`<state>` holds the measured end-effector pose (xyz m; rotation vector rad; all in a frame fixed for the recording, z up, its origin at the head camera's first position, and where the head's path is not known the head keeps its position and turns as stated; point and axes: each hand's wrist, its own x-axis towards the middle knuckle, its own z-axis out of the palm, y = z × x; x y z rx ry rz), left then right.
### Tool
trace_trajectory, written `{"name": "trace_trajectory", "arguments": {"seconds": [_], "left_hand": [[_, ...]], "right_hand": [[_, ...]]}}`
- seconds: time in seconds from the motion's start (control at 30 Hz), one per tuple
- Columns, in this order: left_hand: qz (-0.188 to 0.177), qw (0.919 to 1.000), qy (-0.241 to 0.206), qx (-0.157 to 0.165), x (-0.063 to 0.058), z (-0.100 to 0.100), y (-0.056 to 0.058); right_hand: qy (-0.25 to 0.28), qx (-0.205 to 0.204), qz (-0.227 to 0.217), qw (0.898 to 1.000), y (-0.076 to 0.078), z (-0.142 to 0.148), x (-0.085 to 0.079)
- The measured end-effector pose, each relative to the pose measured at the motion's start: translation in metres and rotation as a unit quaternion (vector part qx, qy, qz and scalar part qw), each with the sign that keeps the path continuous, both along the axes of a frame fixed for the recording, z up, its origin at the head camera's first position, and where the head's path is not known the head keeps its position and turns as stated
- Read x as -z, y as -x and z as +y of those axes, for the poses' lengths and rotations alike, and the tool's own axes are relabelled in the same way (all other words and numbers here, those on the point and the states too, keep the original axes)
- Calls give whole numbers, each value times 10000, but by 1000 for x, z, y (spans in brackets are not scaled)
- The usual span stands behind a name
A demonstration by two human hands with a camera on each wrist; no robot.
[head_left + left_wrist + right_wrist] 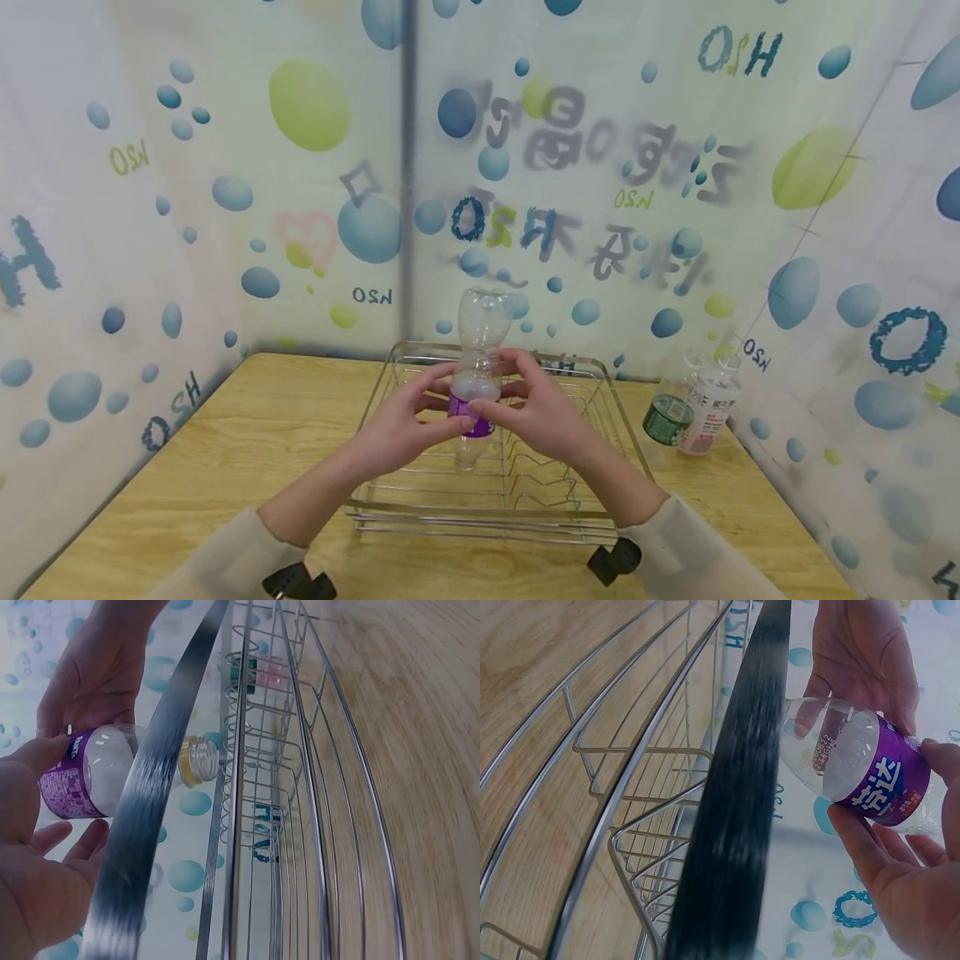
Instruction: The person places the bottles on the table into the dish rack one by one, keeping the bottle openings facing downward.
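The clear plastic bottle with a purple label (474, 392) is held upside down, neck low inside the wire dish rack (600, 371) at the wooden desk's middle. The left hand (397, 425) and right hand (536, 408) pinch its label; it seems not yet set down. Two bottles (690, 408) stand near the right edge.

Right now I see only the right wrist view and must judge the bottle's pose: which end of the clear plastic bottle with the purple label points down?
Observer: The neck of the clear plastic bottle with the purple label points down into the silver wire dish rack.
Operator: Is it capped?
Observer: The left wrist view shows no cap, only a yellow ring.
Operator: Anything beside the rack?
Observer: A green-labelled bottle and a pink-labelled bottle stand right of it.
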<state>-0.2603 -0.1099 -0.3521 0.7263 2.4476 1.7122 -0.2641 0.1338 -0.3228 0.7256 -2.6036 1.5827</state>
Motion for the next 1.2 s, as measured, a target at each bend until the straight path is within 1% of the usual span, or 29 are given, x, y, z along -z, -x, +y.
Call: {"name": "trace_trajectory", "arguments": {"seconds": [0.1, 0.2, 0.37, 0.5, 0.6, 0.73, 0.87, 0.93, 1.1, 1.2], "left_hand": [[20, 10000, 9, -39, 0, -6, 0], [129, 9998, 106, -142, -1, -18, -2], [344, 9986, 250, -313, -1, -46, -6], [499, 9967, 325, -548, 0, -69, -10], [584, 9949, 388, -727, 2, -85, -14], [687, 9928, 513, -831, 8, -103, -15], [725, 9922, 689, -740, 17, -117, -16], [523, 9934, 777, -664, 22, -122, -17], [-16, 9941, 1023, -355, 34, -132, -20], [-82, 9949, 1001, -80, 42, -134, -21]], "right_hand": [[-13, -7, 61, 10000, 0, 0, 0], [-52, 49, 66, 10000, 0, 1, 0], [-107, 176, 17, 9998, 0, 2, 1], [-143, 205, 23, 9997, 0, 2, 2], [-163, 207, 37, 9996, 0, 4, 2], [-161, 225, 39, 9996, 2, 6, 3], [-169, 245, 50, 9995, 4, 8, 2], [-191, 247, 58, 9995, 4, 8, 1], [-185, 219, 60, 9996, 6, 6, 1], [-193, 245, 62, 9995, 6, 6, 1]]}}
